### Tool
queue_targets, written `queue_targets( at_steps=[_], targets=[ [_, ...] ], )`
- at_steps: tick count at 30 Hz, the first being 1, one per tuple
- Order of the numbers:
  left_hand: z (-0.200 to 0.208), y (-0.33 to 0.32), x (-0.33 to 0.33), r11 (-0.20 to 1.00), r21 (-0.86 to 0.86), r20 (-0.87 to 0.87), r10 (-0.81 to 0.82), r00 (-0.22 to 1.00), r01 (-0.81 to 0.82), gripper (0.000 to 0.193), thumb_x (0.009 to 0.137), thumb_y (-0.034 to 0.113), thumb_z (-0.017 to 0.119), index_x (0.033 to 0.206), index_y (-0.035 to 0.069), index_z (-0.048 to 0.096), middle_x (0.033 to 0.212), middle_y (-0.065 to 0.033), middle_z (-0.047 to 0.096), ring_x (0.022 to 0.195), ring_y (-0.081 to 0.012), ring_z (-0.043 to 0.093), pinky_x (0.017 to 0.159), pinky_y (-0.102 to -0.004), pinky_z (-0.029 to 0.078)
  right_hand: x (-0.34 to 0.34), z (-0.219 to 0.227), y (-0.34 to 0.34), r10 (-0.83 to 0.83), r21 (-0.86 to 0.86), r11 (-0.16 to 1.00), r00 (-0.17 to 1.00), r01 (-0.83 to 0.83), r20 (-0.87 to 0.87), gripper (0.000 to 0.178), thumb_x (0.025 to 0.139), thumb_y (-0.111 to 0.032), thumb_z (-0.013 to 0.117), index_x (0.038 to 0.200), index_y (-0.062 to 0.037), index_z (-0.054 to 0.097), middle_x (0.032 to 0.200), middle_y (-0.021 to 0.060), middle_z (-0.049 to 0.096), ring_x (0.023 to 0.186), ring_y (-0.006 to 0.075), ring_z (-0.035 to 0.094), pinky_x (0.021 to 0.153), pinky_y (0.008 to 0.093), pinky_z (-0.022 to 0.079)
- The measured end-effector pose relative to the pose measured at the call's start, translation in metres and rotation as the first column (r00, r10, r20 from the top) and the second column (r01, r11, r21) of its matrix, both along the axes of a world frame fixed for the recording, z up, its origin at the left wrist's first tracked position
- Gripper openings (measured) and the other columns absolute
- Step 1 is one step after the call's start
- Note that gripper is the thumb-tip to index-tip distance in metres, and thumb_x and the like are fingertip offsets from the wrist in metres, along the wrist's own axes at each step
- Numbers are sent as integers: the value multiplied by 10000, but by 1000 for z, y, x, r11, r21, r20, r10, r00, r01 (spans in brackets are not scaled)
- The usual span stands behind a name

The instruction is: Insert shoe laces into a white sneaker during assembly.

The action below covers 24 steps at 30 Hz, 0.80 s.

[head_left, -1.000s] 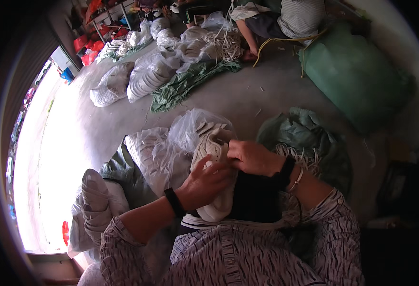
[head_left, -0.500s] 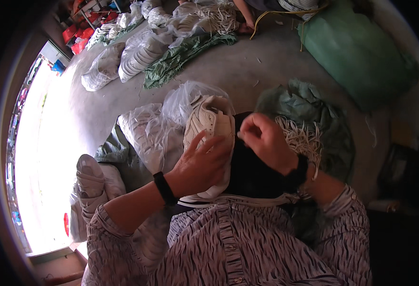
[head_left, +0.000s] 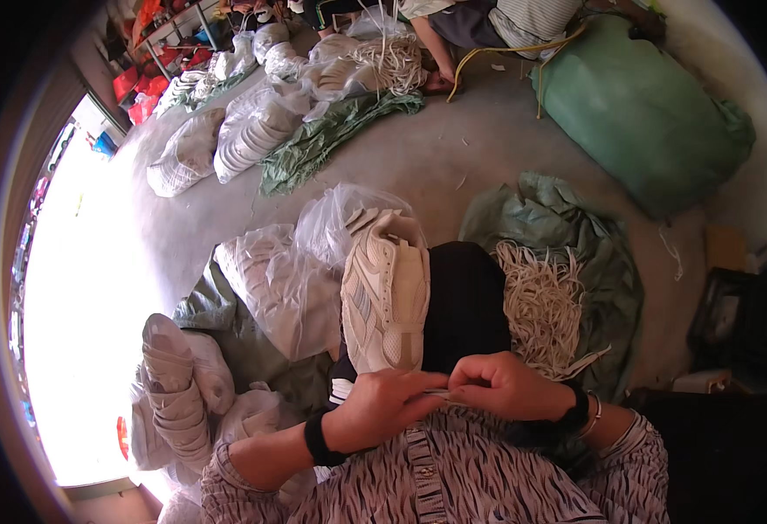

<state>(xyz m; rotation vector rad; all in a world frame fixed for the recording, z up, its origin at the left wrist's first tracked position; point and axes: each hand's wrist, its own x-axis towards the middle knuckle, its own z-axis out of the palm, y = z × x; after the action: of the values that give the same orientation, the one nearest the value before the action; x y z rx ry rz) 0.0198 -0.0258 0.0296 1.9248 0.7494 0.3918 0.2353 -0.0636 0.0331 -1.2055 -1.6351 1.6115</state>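
A cream sneaker upper (head_left: 386, 293), its lace holes unthreaded, lies on my lap with the heel pointing away from me. Just below its toe, close to my body, my left hand (head_left: 390, 400) and my right hand (head_left: 507, 386) meet with fingertips pinched. Between them shows a thin pale strand that looks like a shoelace (head_left: 438, 396); the fingers hide most of it. To the right of my dark-clothed leg, a heap of white shoelaces (head_left: 540, 306) sits in an opened green woven sack (head_left: 567, 210).
Plastic-wrapped uppers (head_left: 274, 288) lie left of my lap, with nested stacks of uppers (head_left: 175, 393) nearer me. A bulging green sack (head_left: 645, 113) stands far right. Bagged uppers (head_left: 261, 122) and a crumpled green sack (head_left: 335, 135) lie across the floor, near another person's arm (head_left: 436, 48).
My left hand has let go of the upper and moved down towards my body. My right hand has come down from beside the upper to join it. The upper stays on my lap.
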Motion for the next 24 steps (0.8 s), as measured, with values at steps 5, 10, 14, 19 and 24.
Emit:
queue_targets(
  at_steps=[5,10,14,19,24],
  targets=[
    [24,31,-65,897,-432,-71,64,995,-89,136,868,94,568,883,-1,665,682,-15,576,602,-75,509,542,-230,408,76,9,25,-420,-284,904,790,319,-446,187,858,-85,582,1039,-65,539,612,-66,413,490,6,355,434,165,287],
    [22,55,-118,833,-479,-232,183,955,-276,159,858,107,557,844,-6,669,635,19,540,565,-40,454,512,-191,352,213,-2,24,-841,-337,517,392,787,-374,105,860,-166,606,946,-131,557,580,-65,376,422,32,299,385,195,229],
    [20,58,-132,856,-345,-293,292,911,-385,172,847,127,546,782,11,656,607,21,534,547,-38,457,498,-188,346,300,-29,17,-889,-326,293,130,899,-440,93,857,-197,620,809,-164,547,586,-60,389,426,43,295,395,217,241],
    [14,52,-122,805,-294,-323,423,846,-515,144,827,85,549,771,2,653,628,3,571,569,-56,510,530,-194,392,301,-44,25,-978,532,206,153,821,143,126,768,-178,674,785,-100,578,665,21,551,495,153,495,457,302,398],
    [26,43,-40,981,-41,-250,173,953,-189,118,828,75,611,894,-4,669,703,-95,639,589,-139,589,542,-250,457,136,-44,65,-602,516,760,728,396,328,190,777,-108,620,959,-60,642,901,102,629,875,220,602,786,323,473]
  ],
)
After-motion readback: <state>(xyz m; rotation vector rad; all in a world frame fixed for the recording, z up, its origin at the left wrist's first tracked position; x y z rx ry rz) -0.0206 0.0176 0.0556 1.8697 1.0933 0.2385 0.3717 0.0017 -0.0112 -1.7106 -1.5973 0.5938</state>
